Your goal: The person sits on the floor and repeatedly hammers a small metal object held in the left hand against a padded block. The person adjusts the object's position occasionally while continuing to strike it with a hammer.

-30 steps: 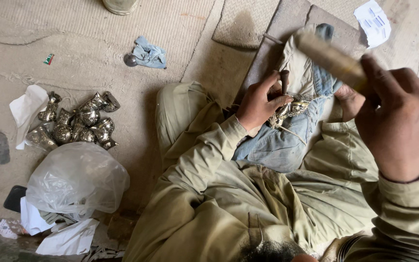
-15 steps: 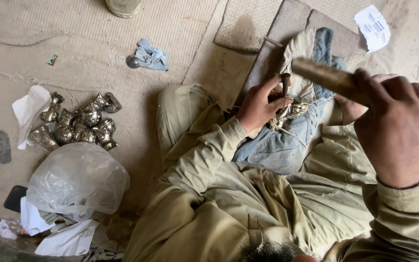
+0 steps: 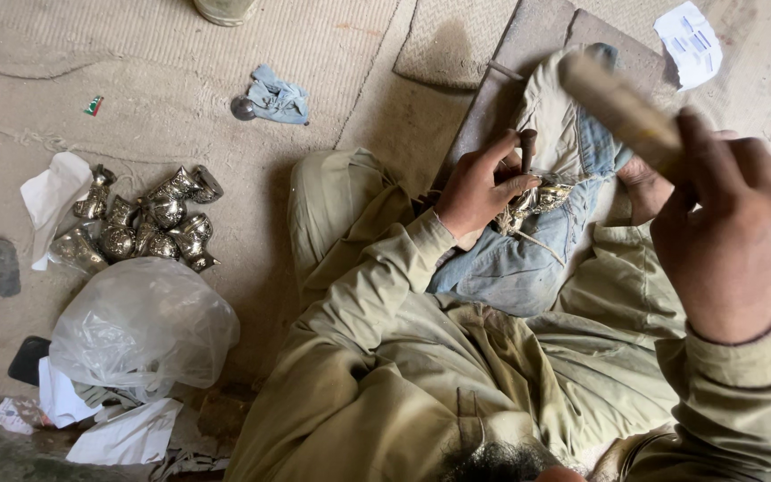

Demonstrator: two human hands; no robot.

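Left hand (image 3: 479, 189) pinches punch (image 3: 526, 150) on shiny metal piece (image 3: 542, 198), resting on lap cloth (image 3: 528, 259). Right hand (image 3: 729, 228) grips raised mallet (image 3: 622, 112). Crooked hit could hurt fingers or dent piece.

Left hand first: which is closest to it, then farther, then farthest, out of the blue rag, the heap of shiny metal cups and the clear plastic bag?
From the left hand:
1. Blue rag, up on the mat.
2. Metal cups, heaped farther along the floor.
3. Clear plastic bag, lower down, roughly level with the cups; too close to call.
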